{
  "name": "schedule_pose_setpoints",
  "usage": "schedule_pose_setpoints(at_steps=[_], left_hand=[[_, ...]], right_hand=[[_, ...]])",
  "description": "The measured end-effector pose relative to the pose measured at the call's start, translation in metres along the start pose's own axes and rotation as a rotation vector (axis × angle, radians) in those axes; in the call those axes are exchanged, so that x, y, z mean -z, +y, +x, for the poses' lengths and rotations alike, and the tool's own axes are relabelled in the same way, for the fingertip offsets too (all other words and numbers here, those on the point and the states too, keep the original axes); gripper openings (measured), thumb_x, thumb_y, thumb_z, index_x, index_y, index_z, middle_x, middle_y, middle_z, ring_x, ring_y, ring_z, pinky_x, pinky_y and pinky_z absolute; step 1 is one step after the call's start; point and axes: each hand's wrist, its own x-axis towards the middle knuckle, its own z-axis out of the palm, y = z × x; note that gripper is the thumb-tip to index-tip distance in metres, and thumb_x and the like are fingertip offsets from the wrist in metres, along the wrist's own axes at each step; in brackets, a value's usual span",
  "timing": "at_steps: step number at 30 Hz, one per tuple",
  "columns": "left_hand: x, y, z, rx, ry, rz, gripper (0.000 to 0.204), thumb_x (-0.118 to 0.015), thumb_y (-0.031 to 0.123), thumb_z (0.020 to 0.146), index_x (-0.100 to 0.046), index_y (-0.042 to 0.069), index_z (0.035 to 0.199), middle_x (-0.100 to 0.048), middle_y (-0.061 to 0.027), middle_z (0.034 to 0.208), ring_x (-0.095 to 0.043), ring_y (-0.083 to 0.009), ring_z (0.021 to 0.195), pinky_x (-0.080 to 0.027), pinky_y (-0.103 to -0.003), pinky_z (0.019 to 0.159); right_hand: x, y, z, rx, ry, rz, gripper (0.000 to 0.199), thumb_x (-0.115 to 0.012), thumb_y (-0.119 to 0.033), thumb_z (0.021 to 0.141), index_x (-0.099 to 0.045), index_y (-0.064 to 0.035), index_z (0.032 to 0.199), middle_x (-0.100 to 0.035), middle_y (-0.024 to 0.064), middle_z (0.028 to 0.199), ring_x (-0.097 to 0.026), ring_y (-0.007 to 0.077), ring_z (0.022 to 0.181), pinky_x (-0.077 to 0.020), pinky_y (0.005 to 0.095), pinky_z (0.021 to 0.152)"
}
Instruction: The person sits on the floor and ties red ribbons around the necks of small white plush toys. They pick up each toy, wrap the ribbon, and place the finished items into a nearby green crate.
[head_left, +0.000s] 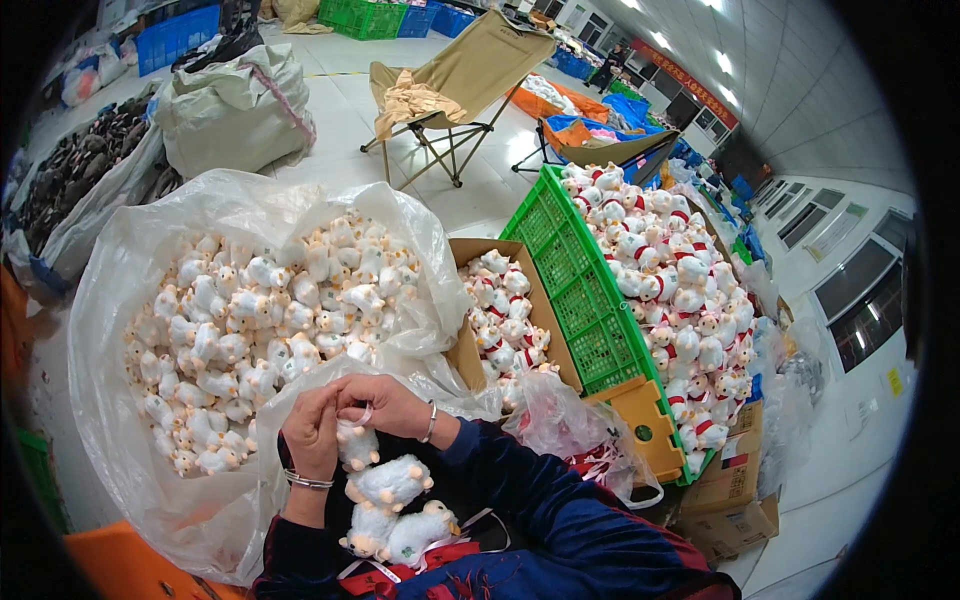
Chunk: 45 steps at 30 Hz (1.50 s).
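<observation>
Both hands meet at the top of a small white plush toy (357,447) held above my lap. My left hand (312,432) is closed, its fingertips pinching at the toy's top. From the other side, my right hand (378,402) closes on a pale pink ribbon (356,413) looped there. What exactly sits between the fingertips is partly hidden. Just below, another white plush toy (390,483) lies on my lap, with more plush toys (420,530) under it. Red ribbons (450,553) with white ends lie against these.
A clear plastic sack (95,350) full of white plush toys stands ahead left. Right of it are a cardboard box (556,335) and a green crate (575,290), both with red-ribboned toys. A plastic bag (560,420) lies by my right arm; a folding chair (480,65) stands beyond.
</observation>
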Motion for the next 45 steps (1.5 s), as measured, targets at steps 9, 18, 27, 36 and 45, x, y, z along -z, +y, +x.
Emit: schedule_pose_setpoints(at_steps=[9, 18, 27, 36, 45], left_hand=[[0.001, -0.001, -0.006, 0.000, 0.031, 0.004, 0.022, -0.063, -0.004, 0.093, -0.073, 0.000, 0.112, -0.067, -0.0109, 0.115, -0.066, -0.0172, 0.099, -0.053, -0.028, 0.082], [0.003, -0.002, -0.006, 0.193, 0.045, -0.075, 0.029, -0.056, 0.009, 0.099, -0.066, -0.004, 0.123, -0.057, -0.0109, 0.133, -0.056, -0.0210, 0.121, -0.042, -0.032, 0.105], [-0.010, 0.016, -0.036, 0.281, 0.124, -0.002, 0.036, -0.070, 0.006, 0.087, -0.054, 0.002, 0.119, -0.054, -0.0027, 0.100, -0.052, -0.0105, 0.086, -0.048, -0.026, 0.075], [0.005, 0.024, -0.016, 0.287, -0.028, 0.039, 0.019, -0.073, 0.010, 0.090, -0.070, 0.001, 0.107, -0.068, -0.0025, 0.092, -0.063, -0.0098, 0.083, -0.051, -0.026, 0.074], [0.010, 0.020, -0.002, 0.353, -0.154, -0.040, 0.019, -0.070, 0.016, 0.095, -0.074, 0.002, 0.107, -0.071, -0.0055, 0.099, -0.065, -0.0104, 0.085, -0.051, -0.026, 0.076]], right_hand=[[-0.002, -0.003, -0.001, 0.028, -0.081, 0.032, 0.013, -0.070, -0.010, 0.088, -0.062, 0.0008, 0.090, -0.064, 0.0083, 0.094, -0.060, 0.0206, 0.087, -0.0483, 0.0323, 0.081], [-0.021, 0.001, -0.007, -0.113, 0.049, 0.148, 0.009, -0.067, -0.007, 0.093, -0.069, -0.0009, 0.099, -0.068, 0.0051, 0.096, -0.062, 0.0138, 0.093, -0.0501, 0.0295, 0.086], [-0.013, 0.007, -0.017, -0.202, 0.210, 0.393, 0.009, -0.066, -0.005, 0.095, -0.070, 0.0003, 0.102, -0.070, 0.0006, 0.097, -0.062, 0.0075, 0.089, -0.0506, 0.0231, 0.082], [0.003, -0.004, -0.006, -0.230, 0.123, 0.438, 0.013, -0.069, -0.010, 0.096, -0.071, -0.0020, 0.106, -0.069, -0.0006, 0.098, -0.060, 0.0059, 0.087, -0.0484, 0.0210, 0.079], [0.029, -0.020, 0.015, -0.185, 0.020, 0.173, 0.010, -0.069, -0.009, 0.094, -0.071, 0.0003, 0.095, -0.060, 0.0020, 0.118, -0.058, 0.0054, 0.083, -0.0478, 0.0215, 0.071]])
